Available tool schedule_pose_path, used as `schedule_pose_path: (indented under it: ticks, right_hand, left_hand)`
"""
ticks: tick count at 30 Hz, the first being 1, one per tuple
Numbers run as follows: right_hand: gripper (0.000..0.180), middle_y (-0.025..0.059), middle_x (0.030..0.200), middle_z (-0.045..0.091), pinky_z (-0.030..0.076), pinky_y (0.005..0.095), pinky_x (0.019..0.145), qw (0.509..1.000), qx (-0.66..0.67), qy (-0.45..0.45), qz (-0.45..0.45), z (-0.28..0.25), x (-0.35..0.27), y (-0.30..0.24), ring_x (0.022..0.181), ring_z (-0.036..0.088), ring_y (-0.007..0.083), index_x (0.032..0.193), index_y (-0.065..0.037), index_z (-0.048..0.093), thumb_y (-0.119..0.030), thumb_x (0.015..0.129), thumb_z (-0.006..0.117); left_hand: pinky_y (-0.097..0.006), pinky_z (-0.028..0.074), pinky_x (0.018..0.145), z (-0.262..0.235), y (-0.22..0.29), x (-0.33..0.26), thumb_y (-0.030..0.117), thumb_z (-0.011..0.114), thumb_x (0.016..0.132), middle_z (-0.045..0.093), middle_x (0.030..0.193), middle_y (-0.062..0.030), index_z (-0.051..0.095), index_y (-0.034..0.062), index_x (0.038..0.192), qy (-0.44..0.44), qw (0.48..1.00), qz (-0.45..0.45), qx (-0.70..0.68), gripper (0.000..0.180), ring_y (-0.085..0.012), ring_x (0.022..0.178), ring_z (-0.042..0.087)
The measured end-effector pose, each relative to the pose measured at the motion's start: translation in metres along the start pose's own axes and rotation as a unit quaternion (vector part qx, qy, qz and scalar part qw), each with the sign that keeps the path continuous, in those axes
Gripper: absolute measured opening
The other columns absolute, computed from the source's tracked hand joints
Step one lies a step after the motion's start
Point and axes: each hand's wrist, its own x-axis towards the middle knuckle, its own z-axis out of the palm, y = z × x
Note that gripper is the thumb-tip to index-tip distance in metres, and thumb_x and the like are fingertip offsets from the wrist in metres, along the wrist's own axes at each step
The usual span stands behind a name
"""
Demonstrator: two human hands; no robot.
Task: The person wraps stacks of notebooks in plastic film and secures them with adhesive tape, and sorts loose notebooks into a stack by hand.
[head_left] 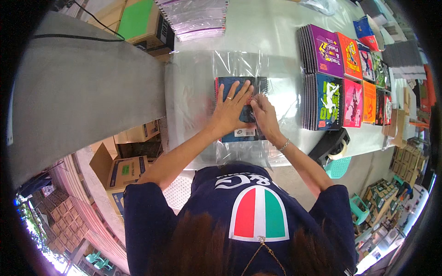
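A dark blue notebook (237,135) with a white barcode label lies on the table in front of me, with clear plastic film (241,64) around it reaching past its far and near ends. My left hand (231,108) rests flat on the notebook's cover, fingers spread, a ring on one finger. Close beside it, my right hand (266,116) has its fingers curled together at the right part of the notebook. What its fingertips pinch is too small to make out. A bracelet circles my right wrist.
Stacked spiral notebooks (329,99) with bright covers stand in rows at the right. A black tape dispenser (329,146) sits at the table's near right edge. Plastic-wrapped notebooks (198,18) lie at the far left. A grey panel (92,87) and cardboard boxes (126,172) are on the left.
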Motion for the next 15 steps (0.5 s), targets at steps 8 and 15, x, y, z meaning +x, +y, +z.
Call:
schedule_pose_path:
  ticks: [8,15]
  right_hand:
    - [0.013,0.0186,0.077,0.062,0.046,0.0381,0.064,0.992,-0.122,0.045,-0.002,0.014,-0.005,-0.009,0.070,0.063,0.0317,0.100,-0.002,0.049,-0.013,0.092,0.049]
    - [0.025,0.0215,0.080,0.065,0.047,0.0543,0.067,0.970,-0.235,-0.062,-0.012,0.000,0.013,-0.021,0.073,0.062,0.0440,0.106,-0.004,0.053,-0.019,0.087,0.046]
  left_hand:
    - [-0.058,0.002,0.111,-0.003,0.001,-0.001,0.052,0.076,0.061,0.016,0.155,-0.0053,0.021,0.0109,0.148,-0.035,0.999,-0.010,-0.015,0.111,-0.0292,0.142,0.012]
    - [-0.058,0.001,0.111,0.003,-0.001,-0.001,0.064,0.073,0.057,0.016,0.155,-0.0065,0.022,0.0103,0.148,-0.026,0.999,-0.008,0.019,0.117,-0.0295,0.142,0.012]
